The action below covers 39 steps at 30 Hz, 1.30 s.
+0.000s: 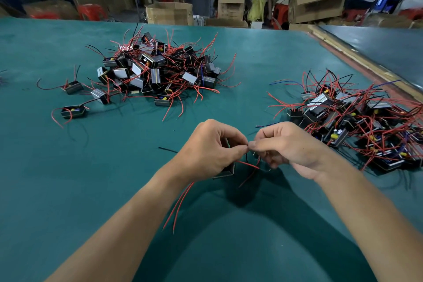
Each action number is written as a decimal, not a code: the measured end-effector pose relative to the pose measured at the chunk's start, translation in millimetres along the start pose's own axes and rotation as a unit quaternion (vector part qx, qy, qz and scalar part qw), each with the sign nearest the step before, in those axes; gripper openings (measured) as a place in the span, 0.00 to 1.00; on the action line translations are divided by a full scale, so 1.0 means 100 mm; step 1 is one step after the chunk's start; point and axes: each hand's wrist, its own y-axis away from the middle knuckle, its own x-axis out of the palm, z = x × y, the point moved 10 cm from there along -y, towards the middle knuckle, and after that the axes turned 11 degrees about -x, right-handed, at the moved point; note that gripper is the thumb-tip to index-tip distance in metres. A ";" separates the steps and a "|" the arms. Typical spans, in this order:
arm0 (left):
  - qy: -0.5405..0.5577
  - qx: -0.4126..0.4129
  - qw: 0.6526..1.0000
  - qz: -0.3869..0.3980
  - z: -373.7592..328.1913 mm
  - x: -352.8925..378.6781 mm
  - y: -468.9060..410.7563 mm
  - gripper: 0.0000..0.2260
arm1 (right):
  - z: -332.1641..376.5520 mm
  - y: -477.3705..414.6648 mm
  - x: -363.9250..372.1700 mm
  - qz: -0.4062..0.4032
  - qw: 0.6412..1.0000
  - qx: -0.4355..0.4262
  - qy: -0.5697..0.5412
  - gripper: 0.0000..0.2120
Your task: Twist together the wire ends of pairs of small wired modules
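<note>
Your left hand [212, 146] and right hand [290, 146] meet fingertip to fingertip just above the green cloth-covered tabletop [68, 190]. Each hand pinches the thin wire ends [248, 146] between thumb and forefinger. The fingertips hide them almost wholly, so I cannot tell whether they are wound together. Your other fingers are curled in on both hands.

Under your left hand's palm sits a small black box-shaped module with a silvery edge [226, 171], partly covered by the hand. Whether it rests on the tabletop or is held clear of it cannot be told.

A red wire [248, 164] loops below the gap between your hands. Two long red leads [180, 204] trail from under your left wrist back toward you. A thin black wire [168, 149] lies just left of your left hand.

Ahead and to the left of your hands lies a big heap of black modules with red and black wires [158, 68]. Near your right hand, on its right, is a second tangled heap of modules [357, 121].
</note>
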 end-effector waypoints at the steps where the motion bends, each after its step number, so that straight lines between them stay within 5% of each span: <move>1: 0.004 -0.004 1.000 0.002 0.01 0.00 -0.01 0.06 | 0.00 0.00 0.00 0.000 1.000 -0.006 0.012 0.12; 9: 0.079 -0.080 0.994 0.012 0.17 -0.03 -0.06 0.09 | 0.44 0.04 -0.08 -0.076 0.950 -0.232 0.193 0.06; 22: 0.067 -0.089 0.994 0.002 0.16 -0.02 -0.04 0.08 | 0.28 0.00 0.01 -0.010 0.971 -0.175 0.160 0.12; 27: 0.110 -0.118 0.987 0.013 0.19 -0.04 -0.05 0.09 | 0.40 0.03 0.00 -0.017 0.962 -0.225 0.156 0.04; 34: 0.138 -0.175 0.972 0.069 0.27 0.04 -0.03 0.08 | 0.48 0.07 0.03 0.001 0.954 -0.247 0.172 0.16; 39: 0.140 -0.190 0.968 0.087 0.29 0.06 -0.02 0.09 | 0.49 0.07 0.03 -0.005 0.958 -0.238 0.163 0.13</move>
